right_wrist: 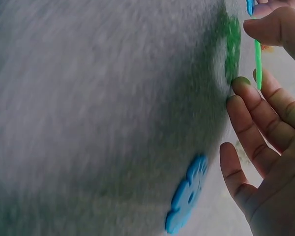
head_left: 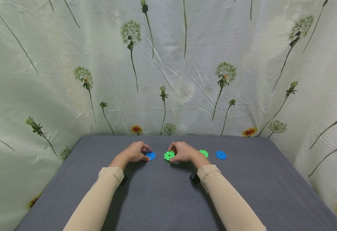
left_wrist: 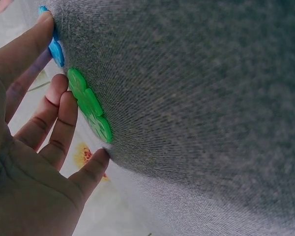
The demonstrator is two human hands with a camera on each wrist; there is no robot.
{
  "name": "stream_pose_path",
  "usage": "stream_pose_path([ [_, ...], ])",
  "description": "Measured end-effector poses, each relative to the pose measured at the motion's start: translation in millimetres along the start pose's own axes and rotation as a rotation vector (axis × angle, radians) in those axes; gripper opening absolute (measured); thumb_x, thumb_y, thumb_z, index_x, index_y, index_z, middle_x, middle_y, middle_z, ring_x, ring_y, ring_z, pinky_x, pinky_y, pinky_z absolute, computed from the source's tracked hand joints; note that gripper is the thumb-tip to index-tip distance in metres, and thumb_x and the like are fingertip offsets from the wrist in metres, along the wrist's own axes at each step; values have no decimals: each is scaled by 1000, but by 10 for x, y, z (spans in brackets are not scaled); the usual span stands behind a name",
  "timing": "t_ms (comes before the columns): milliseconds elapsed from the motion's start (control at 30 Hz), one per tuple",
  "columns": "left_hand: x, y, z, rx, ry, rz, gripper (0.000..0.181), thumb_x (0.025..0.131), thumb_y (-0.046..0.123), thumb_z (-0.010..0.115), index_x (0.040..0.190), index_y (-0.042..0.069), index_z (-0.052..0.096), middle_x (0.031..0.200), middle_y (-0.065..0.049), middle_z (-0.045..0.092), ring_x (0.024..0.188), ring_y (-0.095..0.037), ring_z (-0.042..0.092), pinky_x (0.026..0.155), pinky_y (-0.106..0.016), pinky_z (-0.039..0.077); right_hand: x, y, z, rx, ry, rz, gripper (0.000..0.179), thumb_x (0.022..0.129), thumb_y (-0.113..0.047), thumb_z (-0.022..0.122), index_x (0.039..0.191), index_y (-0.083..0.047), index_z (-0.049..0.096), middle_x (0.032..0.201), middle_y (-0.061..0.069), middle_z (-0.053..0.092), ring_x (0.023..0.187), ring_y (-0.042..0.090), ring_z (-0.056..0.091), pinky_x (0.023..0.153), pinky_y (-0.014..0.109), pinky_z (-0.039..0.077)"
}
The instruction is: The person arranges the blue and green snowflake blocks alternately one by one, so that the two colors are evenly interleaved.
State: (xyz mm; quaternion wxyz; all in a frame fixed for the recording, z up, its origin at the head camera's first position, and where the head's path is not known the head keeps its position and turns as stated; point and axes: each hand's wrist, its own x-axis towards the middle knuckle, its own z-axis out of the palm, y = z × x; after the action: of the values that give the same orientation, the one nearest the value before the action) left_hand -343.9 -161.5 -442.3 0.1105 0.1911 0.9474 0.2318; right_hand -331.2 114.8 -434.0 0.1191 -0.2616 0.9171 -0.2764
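My left hand [head_left: 134,152] pinches a blue notched disc [head_left: 151,156] between thumb and fingers, its slotted face showing in the head view. Close to the other fingers of that hand, a green disc [left_wrist: 88,105] lies on the grey cloth in the left wrist view; from the head camera the hand hides it. To the right, my right hand [head_left: 185,152] holds another green disc [head_left: 169,156] by its edge, thumb in front and fingers behind. The two held discs face each other across a small gap. In the right wrist view, the held green disc [right_wrist: 258,64] appears edge-on.
Beyond the right hand lies a green disc [head_left: 204,153], partly covered by that hand. A blue disc [head_left: 221,155] rests farther right. Grey cloth covers the table [head_left: 162,199], and a flower-printed curtain [head_left: 180,73] hangs behind its far edge.
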Motion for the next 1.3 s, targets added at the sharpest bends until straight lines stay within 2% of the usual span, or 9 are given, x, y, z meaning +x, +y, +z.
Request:
stream_pose_path([
  [500, 4, 54, -6, -4, 13, 6, 37, 90, 20, 89, 126, 16, 81, 129, -14, 76, 125, -31, 69, 108, -52, 55, 95, -13, 60, -6, 23, 14, 37, 90, -17, 87, 121, -5, 72, 108, 6, 71, 96, 13, 63, 89, 33, 55],
  [1000, 21, 47, -15, -12, 5, -9, 37, 91, 21, 89, 127, 17, 81, 129, -12, 75, 124, -30, 68, 108, -52, 55, 114, -21, 41, 15, 3, -22, 38, 92, -19, 86, 126, -7, 76, 113, 7, 73, 102, 17, 66, 95, 35, 57],
  [1133, -3, 48, -19, 4, 5, -3, 37, 91, 21, 89, 127, 16, 81, 114, -6, 74, 113, -22, 67, 102, -47, 56, 68, -33, -6, 19, -20, -6, 40, 94, -22, 85, 130, -8, 74, 121, 9, 74, 113, 23, 69, 100, 39, 58],
  [1200, -18, 54, -29, 7, -5, 2, 36, 91, 20, 89, 126, 15, 80, 101, -4, 69, 103, -20, 62, 95, -43, 52, 23, -30, -51, 5, -34, 18, 40, 95, -22, 85, 131, -9, 74, 125, 10, 74, 119, 26, 69, 101, 40, 58],
  [1300, -26, 70, -52, 14, -18, 18, 36, 91, 20, 88, 126, 14, 80, 93, -4, 62, 97, -21, 57, 89, -42, 47, -56, 0, -151, -36, -52, 69, 41, 95, -22, 85, 133, -11, 73, 130, 12, 73, 125, 29, 68, 103, 43, 58],
])
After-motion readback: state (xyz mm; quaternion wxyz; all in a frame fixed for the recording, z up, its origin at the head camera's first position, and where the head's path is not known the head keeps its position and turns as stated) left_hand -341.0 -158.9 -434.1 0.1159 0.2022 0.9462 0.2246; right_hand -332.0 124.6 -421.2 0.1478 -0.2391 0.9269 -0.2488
